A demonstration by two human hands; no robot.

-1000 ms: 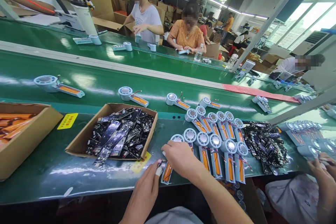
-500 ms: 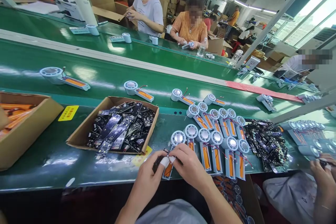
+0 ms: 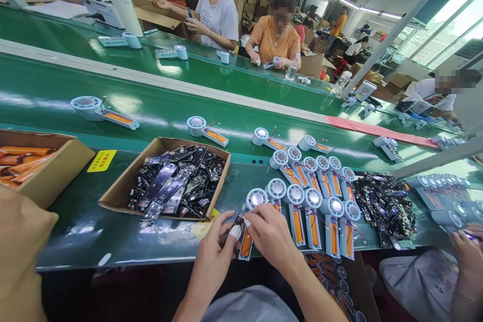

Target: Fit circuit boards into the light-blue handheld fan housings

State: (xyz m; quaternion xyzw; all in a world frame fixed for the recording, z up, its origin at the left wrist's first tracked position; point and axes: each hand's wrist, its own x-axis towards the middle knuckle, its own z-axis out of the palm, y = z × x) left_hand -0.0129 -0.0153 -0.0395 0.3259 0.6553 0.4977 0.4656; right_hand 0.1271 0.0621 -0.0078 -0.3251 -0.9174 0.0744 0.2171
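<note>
From my remote feed: left hand [image 3: 214,252] pinches a narrow black printed circuit board [image 3: 238,219], tilted, beside a light-blue plastic round-headed fan body [image 3: 256,197]; right hand [image 3: 273,230] bunched at its upper end, grip unclear. I'd guess light, stiff, brittle; hold long edges. Dark face, partly thumb-covered.

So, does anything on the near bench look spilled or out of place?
Mildly, yes: some circuit boards poke over the front edge of their cardboard box, while most lie inside. Right of the light-blue fan housings, a loose heap of circuit boards lies unboxed on the bench.
</note>
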